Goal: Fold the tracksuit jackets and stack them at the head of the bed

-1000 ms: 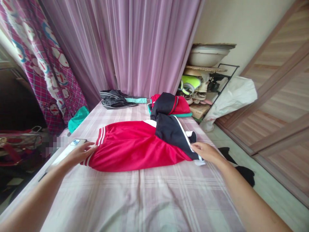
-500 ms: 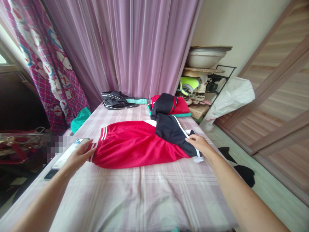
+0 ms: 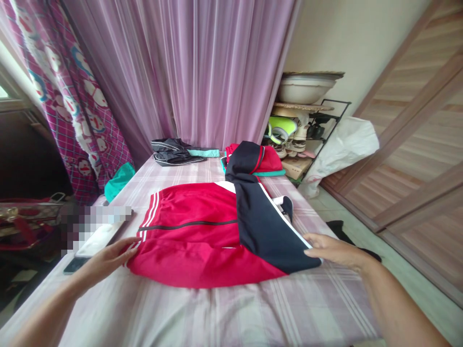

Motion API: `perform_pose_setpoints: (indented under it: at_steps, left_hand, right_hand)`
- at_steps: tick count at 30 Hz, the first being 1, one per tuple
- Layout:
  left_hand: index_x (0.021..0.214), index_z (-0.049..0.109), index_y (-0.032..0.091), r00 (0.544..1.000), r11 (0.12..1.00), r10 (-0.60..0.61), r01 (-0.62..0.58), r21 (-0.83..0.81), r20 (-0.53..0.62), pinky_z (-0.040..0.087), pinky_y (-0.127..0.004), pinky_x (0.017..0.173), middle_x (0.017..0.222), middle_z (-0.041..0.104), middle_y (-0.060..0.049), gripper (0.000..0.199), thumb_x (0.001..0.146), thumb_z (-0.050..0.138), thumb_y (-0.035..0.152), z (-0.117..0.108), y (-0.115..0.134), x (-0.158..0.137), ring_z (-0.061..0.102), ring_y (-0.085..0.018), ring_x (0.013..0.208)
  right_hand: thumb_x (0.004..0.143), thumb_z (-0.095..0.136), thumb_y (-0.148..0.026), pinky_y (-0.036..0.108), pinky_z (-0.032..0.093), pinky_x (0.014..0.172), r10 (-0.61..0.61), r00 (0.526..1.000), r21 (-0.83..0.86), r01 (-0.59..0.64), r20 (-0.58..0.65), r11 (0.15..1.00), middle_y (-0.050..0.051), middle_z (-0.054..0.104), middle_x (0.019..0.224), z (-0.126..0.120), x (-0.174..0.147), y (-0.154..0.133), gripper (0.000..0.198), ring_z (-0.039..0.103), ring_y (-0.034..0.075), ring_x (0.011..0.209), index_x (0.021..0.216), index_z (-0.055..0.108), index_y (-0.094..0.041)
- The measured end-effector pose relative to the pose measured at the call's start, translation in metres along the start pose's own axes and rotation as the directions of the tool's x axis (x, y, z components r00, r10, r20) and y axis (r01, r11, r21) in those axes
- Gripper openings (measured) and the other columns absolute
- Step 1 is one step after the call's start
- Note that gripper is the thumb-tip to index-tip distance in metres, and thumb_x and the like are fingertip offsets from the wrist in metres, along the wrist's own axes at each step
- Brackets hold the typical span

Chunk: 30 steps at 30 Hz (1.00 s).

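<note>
Jacket: spread across the middle of the frame on the checked sheet, red body to the left, black section to the right, a dark zip running crosswise over the red
Left edge: white-striped hem at centre left, near the pale phone, which is partly blurred out
Right edge: black cloth with white trim, slanting down to a corner right of centre, near the side of the sheet; floor shows past it
Far edge: black cloth runs up and overlaps the folded pile in view; whether they touch I cannot tell
Near edge: red cloth bulges toward the lower middle of the frame
Room: wrinkled sheet spreads over the bottom of the frame, and a strip of it lies between the jacket and the dark clothes at upper middle
Left arm: comes in from the lower left, slanting up and right, back of the left hand uppermost
Right arm: comes in from the lower right, forearm slanting up, right hand bent over to point left
Left fingers: held close together, gripping the hem lightly with the thumb underneath
Right fingers: slightly spread, pinching the white trim against the thumb near the black corner
</note>
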<state>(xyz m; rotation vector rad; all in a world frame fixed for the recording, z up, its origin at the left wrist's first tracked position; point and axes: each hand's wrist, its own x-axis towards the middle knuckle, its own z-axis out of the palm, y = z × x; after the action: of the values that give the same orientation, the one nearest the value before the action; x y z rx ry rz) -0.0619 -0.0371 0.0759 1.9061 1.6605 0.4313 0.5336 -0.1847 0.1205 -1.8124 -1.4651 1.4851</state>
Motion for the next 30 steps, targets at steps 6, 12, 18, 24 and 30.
perform_pose_setpoints:
  at_steps: [6, 12, 18, 24, 30]
  left_hand:
    - [0.118, 0.067, 0.025, 0.983, 0.979, -0.074, 0.039, 0.199, 0.17, 0.054, -0.035, 0.065, 0.082, 0.075, -0.006, 0.073, 0.067, 0.051, 0.073, -0.012, -0.009, 0.027, 0.069, -0.027, 0.074]
    - [0.119, 0.066, 0.022, 0.996, 0.924, 0.089, -0.077, 0.375, -0.015, 0.048, -0.041, 0.094, 0.118, 0.071, -0.012, 0.065, 0.072, 0.048, 0.063, -0.026, 0.019, 0.076, 0.066, -0.033, 0.107]
    - [0.134, 0.056, 0.016, 0.987, 0.854, 0.122, -0.052, 0.518, -0.102, 0.043, -0.043, 0.101, 0.134, 0.061, -0.016, 0.07, 0.08, 0.041, 0.058, -0.016, 0.045, 0.157, 0.058, -0.034, 0.12]
    - [0.142, 0.044, 0.004, 1.0, 0.85, 0.001, 0.015, 0.526, -0.03, 0.044, -0.041, 0.099, 0.134, 0.059, -0.022, 0.089, 0.076, 0.04, 0.065, -0.007, 0.055, 0.216, 0.058, -0.035, 0.121]
    - [0.11, 0.067, 0.016, 0.986, 0.801, 0.004, -0.103, 0.59, 0.167, 0.05, -0.036, 0.082, 0.104, 0.072, -0.014, 0.061, 0.073, 0.047, 0.06, -0.002, 0.066, 0.242, 0.067, -0.032, 0.098]
  right_hand:
    - [0.069, 0.062, -0.062, 0.036, 0.053, 0.078, -0.024, 0.976, -0.271, -0.036, -0.215, 0.962, 0.009, 0.074, 0.089, -0.035, 0.033, -0.007, 0.045, 0.068, 0.028, 0.087, 0.084, 0.07, -0.02]
    - [0.084, 0.052, -0.044, 0.038, 0.048, 0.09, -0.134, 0.706, -0.438, -0.269, -0.696, 0.858, 0.013, 0.07, 0.118, -0.074, 0.106, -0.037, 0.042, 0.064, 0.03, 0.107, 0.113, 0.069, -0.019]
    - [0.089, 0.048, -0.04, 0.033, 0.046, 0.091, -0.084, 0.809, -0.593, -0.352, -0.582, 0.724, 0.013, 0.067, 0.125, -0.082, 0.185, -0.062, 0.042, 0.061, 0.027, 0.115, 0.118, 0.069, -0.016]
    - [0.079, 0.06, -0.048, 0.032, 0.05, 0.073, 0.024, 0.852, -0.59, -0.382, -0.524, 0.712, 0.017, 0.074, 0.102, -0.078, 0.231, -0.064, 0.043, 0.069, 0.028, 0.091, 0.098, 0.075, -0.013]
    - [0.077, 0.065, -0.044, 0.031, 0.048, 0.072, 0.075, 0.865, -0.597, -0.403, -0.496, 0.694, 0.012, 0.075, 0.096, -0.081, 0.236, -0.073, 0.028, 0.068, 0.026, 0.087, 0.089, 0.075, -0.021]
